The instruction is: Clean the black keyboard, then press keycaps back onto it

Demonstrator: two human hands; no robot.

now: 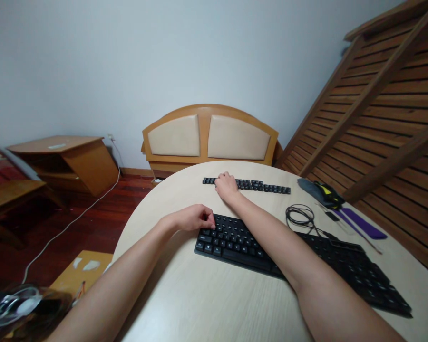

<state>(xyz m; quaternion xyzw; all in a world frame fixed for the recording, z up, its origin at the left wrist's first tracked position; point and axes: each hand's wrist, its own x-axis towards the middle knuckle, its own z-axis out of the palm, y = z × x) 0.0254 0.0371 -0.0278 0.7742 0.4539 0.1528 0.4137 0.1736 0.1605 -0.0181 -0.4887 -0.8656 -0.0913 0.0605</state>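
Note:
A black keyboard (pixel 231 247) lies at a slant on the round table, with bare key positions in its upper rows and keycaps on the lower ones. My left hand (pixel 199 217) rests at its upper left corner, thumb and fingers pinched together; whatever is between them is hidden. Beyond the keyboard, loose black keycaps (pixel 249 184) stand lined up in rows. My right hand (pixel 226 184) reaches over to the left part of these rows, its fingers curled down among the keycaps, their tips out of sight. My right forearm covers the middle of the keyboard.
On the right of the pale round table (pixel 185 294) lie a coiled black cable (pixel 300 216), a purple strip (pixel 365 224), and a grey and black glove-like item (pixel 319 191). A headboard (pixel 210 137) stands behind, a wooden slatted frame (pixel 385 99) at right.

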